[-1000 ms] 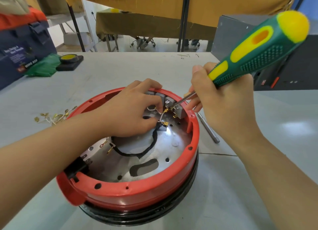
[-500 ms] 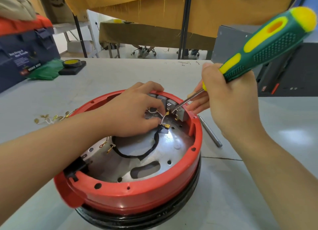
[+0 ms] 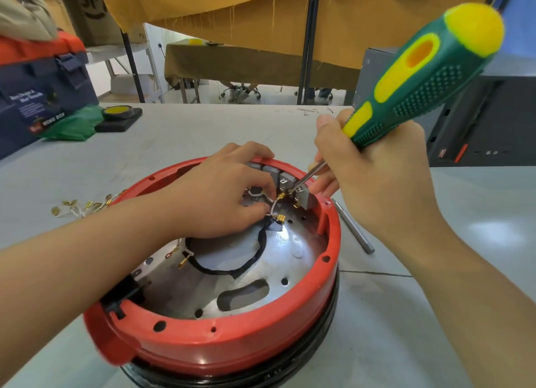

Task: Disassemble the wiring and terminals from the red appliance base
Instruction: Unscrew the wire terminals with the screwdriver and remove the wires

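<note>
Red appliance base (image 3: 203, 355) stands on the grey table (image 3: 406, 344), nearest to the camera, with its open side up and a black ring under the red wall. Inside it a shiny metal plate (image 3: 278, 260) with holes is seen, and a black sleeved cable (image 3: 255, 257) curves across this plate. One loose brass terminal (image 3: 183, 262) lies at the left end of the cable.

Further in, the left hand (image 3: 220, 196) reaches into the base from the left. Its thumb and first fingers are curled and pinch a thin white wire (image 3: 274, 205) that ends in a brass terminal on the grey terminal block (image 3: 301, 197) at the far inner wall. The right hand (image 3: 377, 181) is closed around the green and yellow screwdriver (image 3: 420, 77), whose handle points up and to the right. The metal shaft goes down to the left, and its tip seems to touch the terminal block near the brass connector, though the exact contact is too small to see well.

Just right of the base a metal rod (image 3: 353, 228) lies on the table. On the left, a small heap of removed wires with brass terminals (image 3: 84, 206) lies on the table. Farther back on the left are a green cloth (image 3: 69, 126), a yellow tape roll (image 3: 117, 110) on a black pad, and a dark blue toolbox (image 3: 40, 94).
</note>
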The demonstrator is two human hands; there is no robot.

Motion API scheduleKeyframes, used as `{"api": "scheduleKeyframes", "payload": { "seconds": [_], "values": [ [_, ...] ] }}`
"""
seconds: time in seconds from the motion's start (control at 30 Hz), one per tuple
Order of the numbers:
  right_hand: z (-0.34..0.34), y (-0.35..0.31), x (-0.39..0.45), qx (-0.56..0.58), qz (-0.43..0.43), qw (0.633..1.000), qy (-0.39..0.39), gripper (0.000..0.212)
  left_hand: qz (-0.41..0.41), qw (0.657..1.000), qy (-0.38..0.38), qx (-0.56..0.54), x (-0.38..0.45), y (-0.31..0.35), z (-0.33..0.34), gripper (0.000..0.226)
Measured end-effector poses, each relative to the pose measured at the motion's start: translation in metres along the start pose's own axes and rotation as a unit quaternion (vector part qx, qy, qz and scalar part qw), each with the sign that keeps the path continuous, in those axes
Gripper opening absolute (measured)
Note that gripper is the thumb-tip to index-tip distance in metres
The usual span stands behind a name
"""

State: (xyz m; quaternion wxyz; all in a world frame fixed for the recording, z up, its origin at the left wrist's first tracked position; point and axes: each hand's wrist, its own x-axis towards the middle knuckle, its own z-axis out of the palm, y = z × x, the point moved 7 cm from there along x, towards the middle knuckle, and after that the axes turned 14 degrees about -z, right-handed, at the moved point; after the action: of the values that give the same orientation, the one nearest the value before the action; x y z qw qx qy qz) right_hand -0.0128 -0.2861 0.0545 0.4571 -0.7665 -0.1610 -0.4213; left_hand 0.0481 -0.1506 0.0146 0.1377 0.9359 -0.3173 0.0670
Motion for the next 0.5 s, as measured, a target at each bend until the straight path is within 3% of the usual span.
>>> {"api": "scheduleKeyframes", "payload": {
  "seconds": [0.23,0.5],
  "values": [
    [0.005,-0.004,0.004,-0.021,-0.017,0.999,-0.031,0.04,0.0,1.0,0.001,0.005,0.0,0.0,0.001,0.021],
    [0.002,0.009,0.008,0.044,0.065,0.996,-0.046,0.041,-0.002,1.0,-0.006,0.009,0.0,-0.001,0.0,0.02]
  ]
}}
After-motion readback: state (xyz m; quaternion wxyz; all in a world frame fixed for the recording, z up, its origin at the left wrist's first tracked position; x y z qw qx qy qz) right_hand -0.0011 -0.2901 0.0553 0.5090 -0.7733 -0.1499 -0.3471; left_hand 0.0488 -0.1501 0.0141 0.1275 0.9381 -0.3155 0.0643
